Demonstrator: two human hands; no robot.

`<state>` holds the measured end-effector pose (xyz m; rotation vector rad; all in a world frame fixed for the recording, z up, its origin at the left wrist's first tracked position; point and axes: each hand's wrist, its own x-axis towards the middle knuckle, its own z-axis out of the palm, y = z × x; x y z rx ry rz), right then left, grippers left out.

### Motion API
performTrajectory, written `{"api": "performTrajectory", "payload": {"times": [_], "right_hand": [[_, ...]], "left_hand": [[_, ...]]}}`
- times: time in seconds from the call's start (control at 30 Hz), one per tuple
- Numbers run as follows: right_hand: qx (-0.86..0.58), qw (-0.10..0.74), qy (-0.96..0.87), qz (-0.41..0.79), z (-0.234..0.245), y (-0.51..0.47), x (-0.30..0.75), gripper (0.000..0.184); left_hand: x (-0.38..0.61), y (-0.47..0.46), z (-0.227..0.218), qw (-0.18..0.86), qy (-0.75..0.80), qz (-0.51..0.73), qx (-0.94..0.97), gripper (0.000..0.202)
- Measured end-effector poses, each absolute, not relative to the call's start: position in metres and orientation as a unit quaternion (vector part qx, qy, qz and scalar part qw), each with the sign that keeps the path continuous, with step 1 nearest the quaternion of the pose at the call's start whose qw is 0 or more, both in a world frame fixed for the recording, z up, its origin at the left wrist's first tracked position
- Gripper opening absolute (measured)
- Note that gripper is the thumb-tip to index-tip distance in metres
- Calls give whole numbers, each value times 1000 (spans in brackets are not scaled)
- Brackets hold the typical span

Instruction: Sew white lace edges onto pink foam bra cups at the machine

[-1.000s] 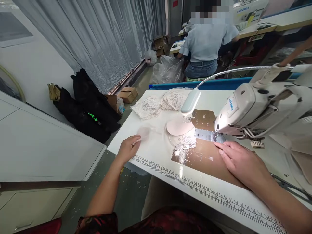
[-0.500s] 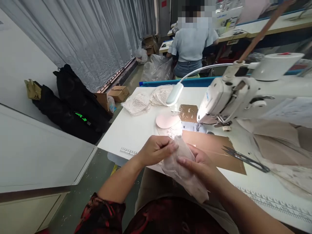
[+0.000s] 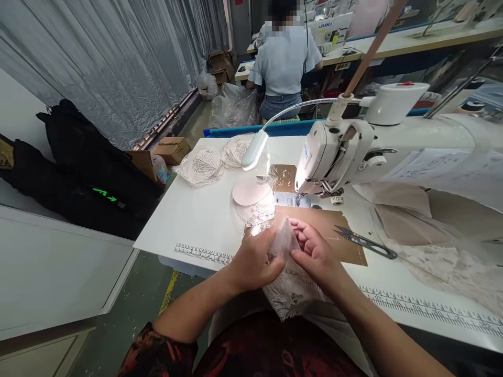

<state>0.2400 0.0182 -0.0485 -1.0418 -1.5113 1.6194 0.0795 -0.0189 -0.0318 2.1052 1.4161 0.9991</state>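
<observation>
A sheer pale lace fabric piece [image 3: 288, 293] hangs from both hands in front of my body, over the table's front edge. My left hand [image 3: 261, 259] pinches its left side between thumb and fingers. My right hand [image 3: 312, 248] grips the right side, with the fingers curled near the peaked top. Just beyond the hands, a smooth pink oval piece [image 3: 251, 193] lies over white lace [image 3: 257, 213]. The sewing machine [image 3: 326, 157] stands ahead to the right, its needle area lit. Black thread snips [image 3: 365, 242] rest to the right of my right hand.
Two stacks of lace pieces, a near one [image 3: 202, 166] and a farther one [image 3: 237, 151], lie at the table's back left. A lamp [image 3: 254, 151] reaches over the table. Beige fabric [image 3: 408, 209] is heaped at right. A co-worker [image 3: 283, 63] sits ahead.
The fabric has been turned and opened out; its patterned lace edge now hangs below my hands. My right hand has moved up to the peaked top. The view has shifted right.
</observation>
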Motion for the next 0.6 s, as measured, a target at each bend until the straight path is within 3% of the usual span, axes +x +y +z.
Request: {"api": "performTrajectory", "payload": {"times": [0.13, 0.2, 0.3, 0.37, 0.47, 0.6], "right_hand": [[-412, 315, -676, 523, -48, 17, 233, 81], [-419, 324, -712, 461, -46, 18, 234, 69], [-453, 346, -715, 405, -42, 20, 240, 29], [-474, 378, -665, 437, -39, 20, 242, 14], [-447, 421, -570, 546, -38, 16, 241, 14], [-409, 380, -502, 660, -31, 6, 250, 18]], "left_hand": [[82, -20, -35, 136, 478, 391, 774, 38], [81, -21, -33, 132, 461, 396, 784, 35], [81, -23, -28, 169, 462, 398, 774, 30], [80, -20, -26, 212, 471, 396, 760, 29], [77, -5, -26, 236, 468, 395, 754, 31], [64, 28, -30, 125, 528, 301, 784, 36]]}}
